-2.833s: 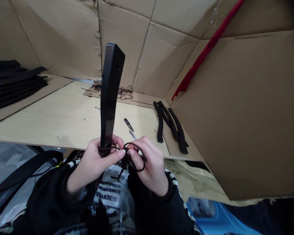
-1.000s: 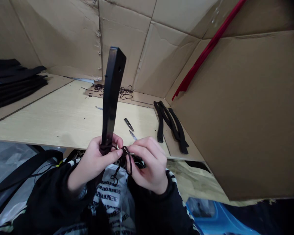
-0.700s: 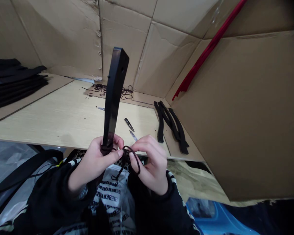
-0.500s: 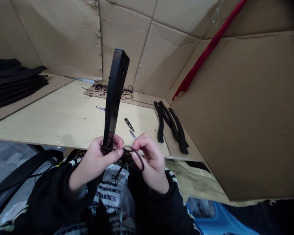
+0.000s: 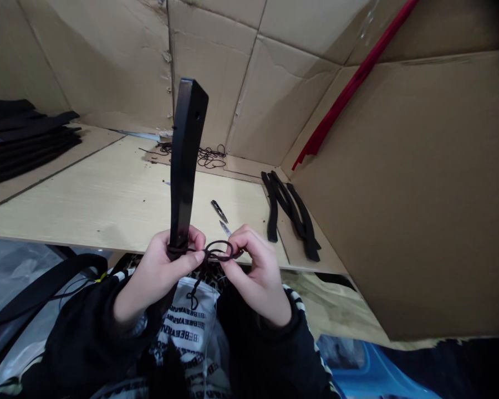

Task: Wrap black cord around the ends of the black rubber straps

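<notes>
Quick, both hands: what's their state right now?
Left hand: closed, holding the black strip nearly upright.
Right hand: closed, pinching looped dark cord.

We see creased cardboard panels (image 5: 216,72) behind the pale tabletop (image 5: 87,205) and a broad cardboard sheet (image 5: 419,194) on the right. A red strip (image 5: 353,86) slants down near their corner. Below, we find a glossy blue object (image 5: 374,368) at right and a curved black band (image 5: 37,299) with a yellow piece (image 5: 102,277) at left.

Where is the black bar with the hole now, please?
In the head view, the black bar is upright left of centre, its lower end in the left hand, partly hiding the tangled dark cord.
</notes>
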Action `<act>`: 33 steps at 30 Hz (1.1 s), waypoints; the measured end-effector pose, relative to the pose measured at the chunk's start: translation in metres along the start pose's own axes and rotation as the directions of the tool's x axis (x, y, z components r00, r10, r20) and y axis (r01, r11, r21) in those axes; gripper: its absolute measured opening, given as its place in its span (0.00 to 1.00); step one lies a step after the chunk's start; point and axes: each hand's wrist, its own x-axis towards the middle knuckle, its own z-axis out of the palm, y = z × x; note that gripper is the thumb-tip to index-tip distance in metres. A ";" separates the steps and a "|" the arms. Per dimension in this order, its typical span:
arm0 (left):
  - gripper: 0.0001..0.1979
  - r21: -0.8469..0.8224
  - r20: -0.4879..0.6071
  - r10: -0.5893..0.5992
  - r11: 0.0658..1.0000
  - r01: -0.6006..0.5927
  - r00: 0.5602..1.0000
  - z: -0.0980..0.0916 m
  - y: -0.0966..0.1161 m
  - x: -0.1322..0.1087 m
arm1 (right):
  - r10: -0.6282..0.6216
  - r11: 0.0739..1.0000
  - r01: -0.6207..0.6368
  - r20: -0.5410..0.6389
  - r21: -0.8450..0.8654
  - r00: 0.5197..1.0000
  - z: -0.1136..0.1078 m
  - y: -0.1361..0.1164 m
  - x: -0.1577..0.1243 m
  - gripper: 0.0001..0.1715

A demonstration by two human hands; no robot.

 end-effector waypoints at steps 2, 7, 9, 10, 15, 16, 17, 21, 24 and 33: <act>0.06 0.003 -0.001 -0.007 1.000 0.007 1.000 0.000 0.000 0.000 | -0.012 0.999 0.011 -0.018 -0.046 1.000 0.001 0.001 0.000 0.09; 0.05 0.017 -0.001 -0.007 1.000 0.007 1.000 0.001 0.001 -0.001 | -0.045 0.984 0.037 -0.044 -0.173 0.998 0.004 0.004 -0.001 0.16; 0.06 0.018 -0.005 -0.011 1.000 0.011 1.000 0.001 0.000 -0.001 | -0.051 0.986 0.041 -0.060 -0.161 0.997 0.004 0.005 -0.001 0.20; 0.06 0.017 -0.005 -0.015 1.000 0.015 1.000 0.001 0.000 -0.001 | -0.061 0.988 0.051 -0.068 -0.147 0.996 0.004 0.005 -0.001 0.21; 0.06 0.025 -0.002 -0.020 0.999 0.020 1.000 0.001 0.000 -0.001 | -0.153 0.979 0.138 -0.097 -0.147 0.983 0.005 0.004 0.000 0.23; 0.06 0.031 -0.007 -0.018 0.999 0.019 1.000 0.001 0.001 -0.002 | -0.165 0.972 0.143 -0.108 -0.186 0.980 0.005 0.004 0.000 0.22; 0.06 0.036 -0.013 -0.015 0.999 0.015 1.000 0.001 0.001 -0.002 | -0.182 0.959 0.148 -0.127 -0.241 0.975 0.006 0.005 0.000 0.22; 0.07 0.056 -0.018 -0.003 0.998 0.004 1.000 0.000 0.002 -0.003 | -0.296 0.875 0.163 -0.238 -0.456 0.925 0.006 0.008 0.000 0.17; 0.07 0.059 -0.011 -0.007 0.998 0.007 1.000 -0.001 0.001 -0.003 | -0.218 0.891 0.071 -0.286 -0.449 0.933 0.006 0.011 0.000 0.12; 0.05 0.043 -0.037 -0.032 0.998 0.034 0.999 -0.007 0.003 -0.003 | -0.210 0.672 -0.100 -0.318 -0.734 0.925 -0.027 0.051 -0.008 0.05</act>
